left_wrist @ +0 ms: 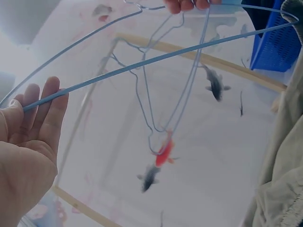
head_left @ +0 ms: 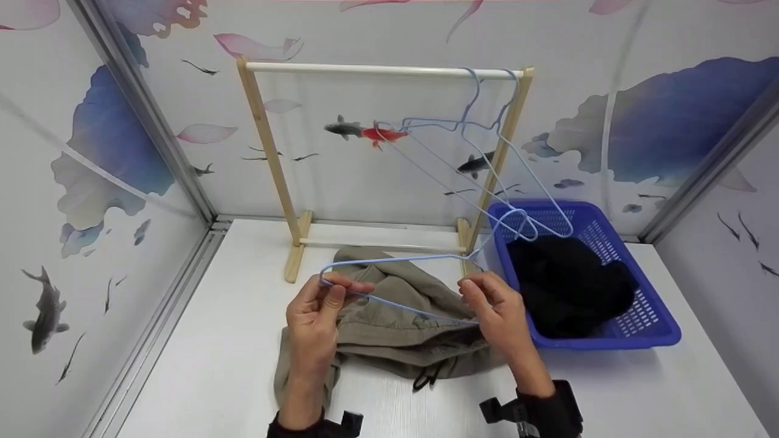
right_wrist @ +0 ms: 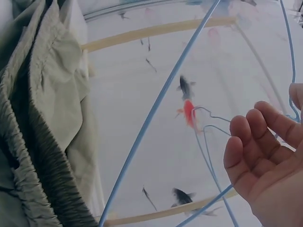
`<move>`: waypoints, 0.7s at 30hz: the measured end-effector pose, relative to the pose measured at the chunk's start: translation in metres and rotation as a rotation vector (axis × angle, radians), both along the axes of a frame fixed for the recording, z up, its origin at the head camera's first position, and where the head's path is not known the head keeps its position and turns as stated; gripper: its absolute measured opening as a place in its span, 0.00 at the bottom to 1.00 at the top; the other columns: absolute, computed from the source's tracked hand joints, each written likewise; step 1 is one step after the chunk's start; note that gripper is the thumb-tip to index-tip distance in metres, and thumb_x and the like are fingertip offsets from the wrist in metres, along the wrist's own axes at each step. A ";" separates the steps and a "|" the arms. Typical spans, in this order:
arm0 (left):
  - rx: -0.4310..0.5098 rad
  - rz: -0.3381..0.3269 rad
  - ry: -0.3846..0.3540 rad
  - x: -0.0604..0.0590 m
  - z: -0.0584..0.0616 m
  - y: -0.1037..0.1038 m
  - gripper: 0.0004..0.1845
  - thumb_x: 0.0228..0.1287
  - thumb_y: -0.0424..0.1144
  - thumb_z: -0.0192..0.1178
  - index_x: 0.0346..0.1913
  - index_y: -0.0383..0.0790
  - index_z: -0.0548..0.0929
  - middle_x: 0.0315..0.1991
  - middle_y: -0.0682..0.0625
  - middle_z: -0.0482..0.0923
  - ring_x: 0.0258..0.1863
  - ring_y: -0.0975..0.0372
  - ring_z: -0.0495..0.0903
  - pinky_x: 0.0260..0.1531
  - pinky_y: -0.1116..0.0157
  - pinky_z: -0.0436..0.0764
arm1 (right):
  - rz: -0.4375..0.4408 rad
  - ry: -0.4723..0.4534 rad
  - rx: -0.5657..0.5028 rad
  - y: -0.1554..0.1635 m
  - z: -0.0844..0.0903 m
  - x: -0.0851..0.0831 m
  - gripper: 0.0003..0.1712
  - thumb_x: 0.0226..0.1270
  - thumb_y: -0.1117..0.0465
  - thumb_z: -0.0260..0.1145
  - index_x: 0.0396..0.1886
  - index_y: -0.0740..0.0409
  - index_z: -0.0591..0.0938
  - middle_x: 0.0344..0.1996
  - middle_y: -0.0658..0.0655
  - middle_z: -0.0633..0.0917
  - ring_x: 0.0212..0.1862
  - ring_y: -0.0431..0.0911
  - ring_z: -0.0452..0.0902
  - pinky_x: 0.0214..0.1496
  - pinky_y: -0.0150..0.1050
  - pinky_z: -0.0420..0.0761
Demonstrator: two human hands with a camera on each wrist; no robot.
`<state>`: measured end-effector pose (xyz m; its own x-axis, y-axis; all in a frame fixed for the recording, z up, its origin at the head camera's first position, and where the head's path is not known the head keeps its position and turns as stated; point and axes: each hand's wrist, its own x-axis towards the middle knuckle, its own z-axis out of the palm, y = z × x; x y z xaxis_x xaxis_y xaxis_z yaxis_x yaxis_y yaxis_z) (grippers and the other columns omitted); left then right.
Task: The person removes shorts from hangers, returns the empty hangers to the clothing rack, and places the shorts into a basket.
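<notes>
A blue clothes hanger (head_left: 395, 260) is held between both hands over the table. My left hand (head_left: 315, 316) pinches its left corner between thumb and fingers; in the left wrist view the wire crosses the left fingers (left_wrist: 47, 99). The right hand (head_left: 502, 313) grips the hanger's wire near the base of its hook, fingers curled; the exact contact is partly hidden. Below the hanger lies a crumpled olive-green garment (head_left: 389, 337) with a gathered waistband (right_wrist: 57, 175) and a black drawcord (head_left: 426, 378). Neither hand touches the garment.
Behind stands a wooden rack (head_left: 271, 152) with a white top rail (head_left: 365, 70). Two blue hangers (head_left: 544, 182) hang at the rail's right end. A blue plastic basket (head_left: 660, 328) holding black cloth (head_left: 572, 286) sits at right. Patterned walls enclose the white table (head_left: 201, 340).
</notes>
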<state>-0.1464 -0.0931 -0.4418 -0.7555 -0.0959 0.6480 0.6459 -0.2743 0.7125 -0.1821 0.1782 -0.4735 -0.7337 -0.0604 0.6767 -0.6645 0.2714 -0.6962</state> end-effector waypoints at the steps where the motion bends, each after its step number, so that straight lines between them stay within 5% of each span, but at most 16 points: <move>1: -0.004 -0.007 0.021 0.002 0.002 0.001 0.09 0.79 0.25 0.49 0.44 0.16 0.75 0.41 0.45 0.87 0.45 0.54 0.90 0.49 0.58 0.87 | 0.021 -0.020 -0.011 0.000 0.003 0.001 0.11 0.70 0.80 0.60 0.37 0.65 0.86 0.30 0.56 0.84 0.32 0.36 0.80 0.33 0.26 0.79; 7: -0.018 -0.067 0.179 0.012 0.016 0.006 0.08 0.75 0.18 0.47 0.44 0.18 0.77 0.41 0.41 0.86 0.46 0.53 0.90 0.48 0.57 0.87 | 0.082 -0.117 -0.044 0.001 0.015 0.003 0.10 0.75 0.77 0.56 0.42 0.69 0.85 0.35 0.45 0.86 0.33 0.36 0.82 0.35 0.30 0.81; 12: -0.037 -0.084 0.272 0.023 0.030 0.012 0.07 0.74 0.19 0.49 0.44 0.18 0.78 0.41 0.39 0.85 0.46 0.51 0.90 0.48 0.54 0.87 | 0.129 -0.130 -0.069 0.002 0.023 0.004 0.11 0.77 0.76 0.54 0.44 0.72 0.84 0.36 0.45 0.86 0.33 0.36 0.81 0.35 0.28 0.81; 21: -0.177 0.005 0.412 0.035 0.036 0.028 0.07 0.71 0.18 0.53 0.43 0.24 0.82 0.38 0.37 0.85 0.44 0.48 0.89 0.45 0.55 0.88 | 0.249 -0.158 -0.137 0.009 0.033 0.004 0.18 0.85 0.67 0.47 0.49 0.79 0.80 0.40 0.51 0.87 0.36 0.41 0.83 0.39 0.31 0.83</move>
<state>-0.1116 -0.0650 -0.4062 -0.4304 0.0407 0.9017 0.8868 -0.1671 0.4309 -0.1777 0.1870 -0.4404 -0.8047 -0.1678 0.5695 -0.5792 0.0106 -0.8151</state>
